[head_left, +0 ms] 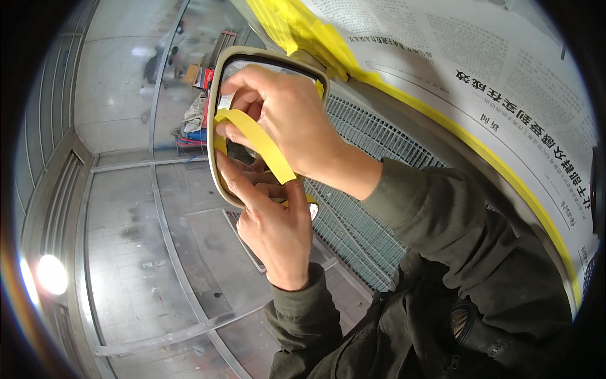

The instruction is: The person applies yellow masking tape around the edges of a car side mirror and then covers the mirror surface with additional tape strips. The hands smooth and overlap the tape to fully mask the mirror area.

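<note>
In the head view, the beige-framed mirror (219, 77) carries the yellow tape strip (268, 146), which starts at its left edge and arches over its lower part. The strip looks light, soft and probably sticky, so it is best held by its narrow sides; the mirror seems stiff and fragile. The left hand (276, 224) touches near the lower-left corner; the right hand (287, 120) bends over the mirror. The hands are close together; whether they pinch the strip, I cannot tell.
</note>
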A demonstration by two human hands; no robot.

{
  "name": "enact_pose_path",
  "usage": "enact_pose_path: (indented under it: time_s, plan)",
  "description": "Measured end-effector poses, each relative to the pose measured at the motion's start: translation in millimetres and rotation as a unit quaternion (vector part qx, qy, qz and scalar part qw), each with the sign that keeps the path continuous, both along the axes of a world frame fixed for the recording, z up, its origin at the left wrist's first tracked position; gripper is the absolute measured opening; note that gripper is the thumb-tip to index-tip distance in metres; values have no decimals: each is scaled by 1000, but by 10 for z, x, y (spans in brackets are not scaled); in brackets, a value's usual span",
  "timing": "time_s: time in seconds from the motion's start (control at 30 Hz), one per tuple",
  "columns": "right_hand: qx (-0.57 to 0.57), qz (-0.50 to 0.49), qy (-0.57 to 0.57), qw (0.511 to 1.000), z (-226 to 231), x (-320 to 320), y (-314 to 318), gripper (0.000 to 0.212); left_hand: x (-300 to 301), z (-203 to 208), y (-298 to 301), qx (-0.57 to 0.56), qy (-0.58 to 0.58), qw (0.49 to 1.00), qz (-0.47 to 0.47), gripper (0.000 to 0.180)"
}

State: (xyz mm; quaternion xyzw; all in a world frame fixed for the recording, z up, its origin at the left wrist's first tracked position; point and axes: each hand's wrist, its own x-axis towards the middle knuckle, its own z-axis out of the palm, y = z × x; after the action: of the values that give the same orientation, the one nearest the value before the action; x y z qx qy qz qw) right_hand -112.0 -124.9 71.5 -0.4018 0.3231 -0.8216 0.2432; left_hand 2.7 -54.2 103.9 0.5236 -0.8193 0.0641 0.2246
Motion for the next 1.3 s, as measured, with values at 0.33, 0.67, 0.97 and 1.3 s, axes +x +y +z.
enact_pose_path:
  time_s: [0.33, 0.67, 0.97, 1.3]
  plan:
    - [-29, 11, -24, 999, -4, -176, -136, 10, -73, 53, -69, -29, -30, 999, -7, 92]
    - [-21, -24, -41, 999, -9, -131, -172, 13, -80, 93, -72, -28, -37, 999, -13, 91]
    - [-10, -56, -18, 998, -22, -150, -152, 17, -133, 108, -106, -47, -64, 997, -21, 93]
    - [-1, -119, -25, 993, 1, -74, -186, 13, -217, 155, -166, -44, -80, 996, -14, 90]
